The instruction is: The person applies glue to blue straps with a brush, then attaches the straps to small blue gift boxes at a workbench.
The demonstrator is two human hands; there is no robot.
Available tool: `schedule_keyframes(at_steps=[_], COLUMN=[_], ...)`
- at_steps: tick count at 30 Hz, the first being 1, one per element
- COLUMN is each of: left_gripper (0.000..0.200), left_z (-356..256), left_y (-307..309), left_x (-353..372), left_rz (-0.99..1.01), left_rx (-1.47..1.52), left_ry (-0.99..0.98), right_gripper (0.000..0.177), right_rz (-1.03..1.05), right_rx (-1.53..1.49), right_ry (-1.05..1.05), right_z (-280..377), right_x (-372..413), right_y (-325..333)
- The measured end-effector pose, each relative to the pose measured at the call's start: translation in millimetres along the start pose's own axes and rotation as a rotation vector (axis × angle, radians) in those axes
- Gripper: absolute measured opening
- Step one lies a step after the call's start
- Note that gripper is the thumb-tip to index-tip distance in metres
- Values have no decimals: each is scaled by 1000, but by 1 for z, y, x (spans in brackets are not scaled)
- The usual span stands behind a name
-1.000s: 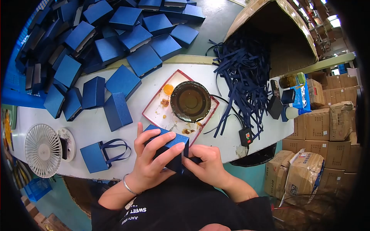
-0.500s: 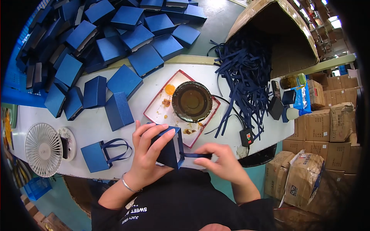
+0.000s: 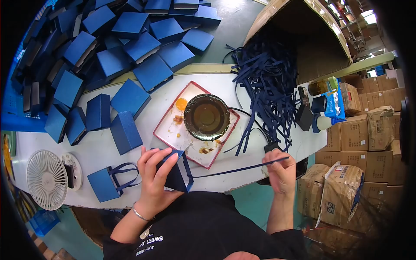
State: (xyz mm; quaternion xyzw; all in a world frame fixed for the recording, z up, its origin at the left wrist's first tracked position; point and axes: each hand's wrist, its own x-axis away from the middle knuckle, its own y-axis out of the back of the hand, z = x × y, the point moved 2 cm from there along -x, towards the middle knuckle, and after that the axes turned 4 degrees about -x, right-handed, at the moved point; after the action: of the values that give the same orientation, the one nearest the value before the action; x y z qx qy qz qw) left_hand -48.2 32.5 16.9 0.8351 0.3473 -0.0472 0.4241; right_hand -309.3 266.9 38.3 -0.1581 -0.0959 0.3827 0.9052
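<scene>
My left hand (image 3: 157,180) is wrapped round a dark blue box (image 3: 178,174) at the table's front edge, its open side facing right. A navy ribbon (image 3: 234,170) runs from that opening, stretched nearly straight to the right. Its far end is pinched in my right hand (image 3: 281,171). Left of the held box, a blue bag-like box (image 3: 105,184) with ribbon handles lies on the table. Behind my hands a dark round pot (image 3: 206,117) of brownish liquid sits on a stained tray with red edges (image 3: 158,126).
Many blue boxes (image 3: 154,73) are piled at the back left. A tangle of navy ribbons (image 3: 271,82) spills from a cardboard carton (image 3: 327,52). A white fan (image 3: 47,180) stands at the left. Brown cartons (image 3: 353,134) are stacked at the right.
My right hand has moved right, away from the box, and the ribbon now stretches out long between them. The camera view has shifted slightly. My left hand still holds the box.
</scene>
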Motion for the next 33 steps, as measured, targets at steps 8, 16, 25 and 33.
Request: schedule_keyframes(at_steps=[8, 16, 25, 33], left_gripper=[86, 87, 95, 97], left_z=[-2, 3, 0, 1], left_y=[-12, -13, -14, -16], left_x=[19, 13, -3, -4], left_rz=[-10, -14, 30, 48], left_rx=[15, 21, -29, -15], left_ry=[-38, -50, -108, -93], right_gripper=[17, 15, 11, 18], right_rz=[-106, -93, -33, -10], right_rx=[-741, -373, 231, 271], right_ry=[-268, -491, -453, -499], right_z=[-21, -22, -47, -50], right_x=[-26, -39, -63, -82], right_y=[-54, -48, -51, -61])
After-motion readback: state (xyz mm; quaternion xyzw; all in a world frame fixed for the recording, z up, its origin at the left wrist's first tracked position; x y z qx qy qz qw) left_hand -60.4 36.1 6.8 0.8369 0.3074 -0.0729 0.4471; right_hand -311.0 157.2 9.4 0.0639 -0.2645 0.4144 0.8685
